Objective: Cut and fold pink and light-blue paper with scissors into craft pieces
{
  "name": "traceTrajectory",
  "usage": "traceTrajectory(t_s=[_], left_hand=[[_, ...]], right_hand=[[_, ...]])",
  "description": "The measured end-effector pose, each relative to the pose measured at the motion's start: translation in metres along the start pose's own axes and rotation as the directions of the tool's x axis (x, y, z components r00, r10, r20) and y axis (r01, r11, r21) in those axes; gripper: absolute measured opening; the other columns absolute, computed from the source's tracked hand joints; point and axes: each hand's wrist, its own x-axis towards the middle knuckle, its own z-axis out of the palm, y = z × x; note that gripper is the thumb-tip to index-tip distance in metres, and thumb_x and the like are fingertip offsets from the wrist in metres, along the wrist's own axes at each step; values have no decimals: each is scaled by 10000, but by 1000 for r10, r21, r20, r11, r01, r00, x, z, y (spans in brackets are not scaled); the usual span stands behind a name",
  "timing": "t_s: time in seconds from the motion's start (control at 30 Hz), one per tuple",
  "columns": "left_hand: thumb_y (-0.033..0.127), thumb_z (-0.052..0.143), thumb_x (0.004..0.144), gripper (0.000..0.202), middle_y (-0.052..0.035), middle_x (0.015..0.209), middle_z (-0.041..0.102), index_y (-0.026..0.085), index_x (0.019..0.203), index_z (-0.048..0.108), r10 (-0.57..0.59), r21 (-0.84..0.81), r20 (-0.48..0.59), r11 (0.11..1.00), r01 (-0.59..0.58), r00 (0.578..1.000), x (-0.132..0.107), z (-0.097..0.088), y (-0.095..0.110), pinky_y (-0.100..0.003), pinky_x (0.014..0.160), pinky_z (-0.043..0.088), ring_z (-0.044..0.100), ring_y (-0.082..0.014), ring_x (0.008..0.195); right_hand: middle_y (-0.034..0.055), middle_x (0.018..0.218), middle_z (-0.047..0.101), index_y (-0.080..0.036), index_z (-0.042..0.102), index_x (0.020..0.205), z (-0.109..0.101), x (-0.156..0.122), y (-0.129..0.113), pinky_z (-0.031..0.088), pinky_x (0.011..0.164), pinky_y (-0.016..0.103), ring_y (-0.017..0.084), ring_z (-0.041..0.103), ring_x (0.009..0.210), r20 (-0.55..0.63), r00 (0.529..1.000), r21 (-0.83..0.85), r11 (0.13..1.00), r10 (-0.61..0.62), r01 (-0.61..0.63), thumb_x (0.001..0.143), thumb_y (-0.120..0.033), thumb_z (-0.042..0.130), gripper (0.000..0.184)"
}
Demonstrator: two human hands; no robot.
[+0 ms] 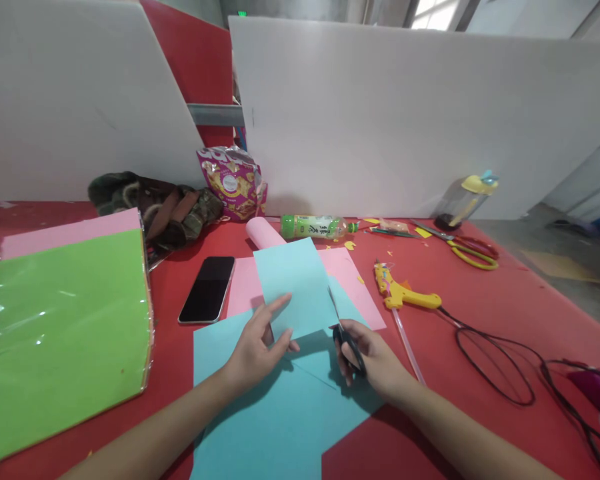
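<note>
My left hand (261, 347) pinches the lower edge of a light blue paper piece (295, 283) and holds it tilted up off the table. In my right hand (375, 363) is a pair of black-handled scissors (344, 333), fingers through the handles, blades pointing up along the right edge of that piece. Under both hands lies a larger light blue paper sheet (275, 420) flat on the red table (480, 307). A pink paper sheet (353, 280) lies behind it.
A wrapped stack of green and pink paper (65, 327) lies at the left, a black phone (207, 289) beside it. Behind are a snack bag (233, 181), a green bottle (317, 227), a camouflage bag (165, 210). Right: yellow glue gun (403, 290), black cable (505, 367), yellow scissors (473, 252), clear bottle (465, 199).
</note>
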Motion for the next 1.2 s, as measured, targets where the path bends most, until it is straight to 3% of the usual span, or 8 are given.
traceTrajectory(t_s=[0.07, 0.2, 0.27, 0.47, 0.7, 0.8, 1.0, 1.2], left_hand=[[260, 451, 784, 466, -70, 874, 589, 131, 1224, 370, 4, -1, 9, 1000, -4, 1000, 0, 0, 0, -236, 442, 408, 578, -101, 504], [236, 455, 773, 499, -9, 638, 595, 110, 1243, 344, -2, 13, 32, 1000, 2, 999, 0, -3, 4, -217, 385, 364, 513, -91, 414], [232, 461, 766, 514, -6, 633, 599, 112, 1249, 331, -17, 8, 35, 1000, 17, 999, 0, -5, 7, -208, 360, 342, 501, -83, 388], [252, 478, 737, 574, -92, 905, 612, 128, 1269, 304, -66, -16, 44, 998, 67, 997, 0, -5, 11, -211, 375, 371, 545, -76, 404], [256, 474, 744, 576, -88, 878, 622, 148, 1283, 301, -62, 6, 50, 998, 62, 997, 1, -7, 7, -227, 400, 388, 495, -74, 375], [253, 477, 741, 572, -101, 977, 600, 167, 1281, 308, -63, 4, 43, 998, 62, 997, 2, -8, 5, -215, 404, 390, 511, -65, 402], [230, 468, 741, 578, -156, 1319, 348, 197, 1289, 287, -62, -20, 82, 998, 64, 995, 1, -7, 3, -215, 439, 422, 571, -55, 469], [193, 454, 734, 575, -144, 1400, 211, 226, 1284, 290, -63, -79, 141, 994, 74, 988, 1, -8, 5, -237, 475, 463, 560, -38, 448]], right_hand=[[-95, 443, 447, -175, 465, 879, 0, 0, 0, 367, 342, 199, 64, 410, 362, -3, 1000, -14, 1000, 0, 0, 589, -479, 656, 461], [-93, 465, 459, -177, 461, 891, -1, 0, 1, 365, 333, 194, 61, 413, 365, -11, 1000, -15, 1000, -6, 5, 599, -423, 659, 430], [-93, 470, 461, -176, 460, 897, -1, 0, 2, 359, 328, 193, 58, 408, 362, -5, 1000, -20, 1000, -3, 3, 606, -409, 654, 420], [-99, 481, 449, -175, 467, 920, 0, 0, 2, 369, 324, 198, 64, 431, 365, -13, 1000, -30, 999, 25, -25, 608, -371, 659, 416], [-87, 486, 430, -166, 485, 917, -1, -3, -1, 339, 306, 167, 58, 417, 378, 18, 998, 24, 998, 57, -57, 605, -490, 650, 479], [-46, 578, 467, -165, 506, 919, -3, -4, 0, 349, 313, 162, 68, 448, 433, 60, 997, 73, 996, 44, -49, 603, -525, 645, 499], [-19, 640, 473, -175, 531, 871, -5, -4, -2, 382, 329, 154, 93, 474, 522, 122, 990, 161, 982, 77, -96, 602, -498, 667, 442], [-16, 643, 484, -178, 528, 857, -6, -3, -3, 391, 338, 161, 97, 488, 524, 114, 991, 180, 979, 74, -94, 600, -496, 670, 434]])
